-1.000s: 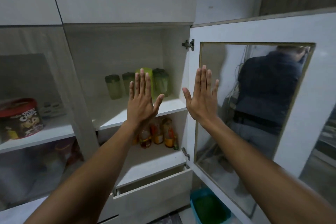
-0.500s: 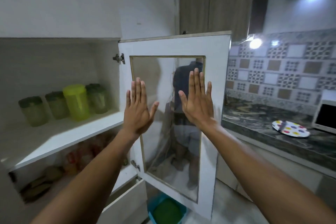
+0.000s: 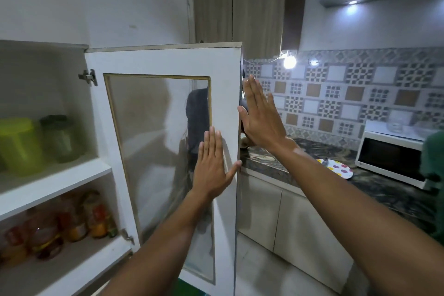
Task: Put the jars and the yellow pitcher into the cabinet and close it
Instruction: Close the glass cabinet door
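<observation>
The yellow pitcher [image 3: 18, 145] stands on the cabinet's upper shelf [image 3: 55, 181] at the far left, with a green-lidded jar [image 3: 60, 138] right beside it. The white cabinet door [image 3: 163, 62] with its glass pane hangs wide open toward me. My left hand [image 3: 212, 166] is flat with fingers spread in front of the door's lower right part, the thumb at the door's free edge. My right hand [image 3: 260, 115] is raised flat, fingers apart, just past that free edge. Neither hand holds anything.
Bottles and jars [image 3: 72, 221] fill the lower shelf. To the right runs a dark stone counter [image 3: 384, 190] with a spotted plate [image 3: 336, 168] and a white microwave [image 3: 394, 151]. A tiled wall and range hood are behind; a green shape sits at the right edge.
The view has swung to the right, so the shelves slid left and the counter came into view. Both hands shifted right across the door; the right hand now sits beyond its free edge.
</observation>
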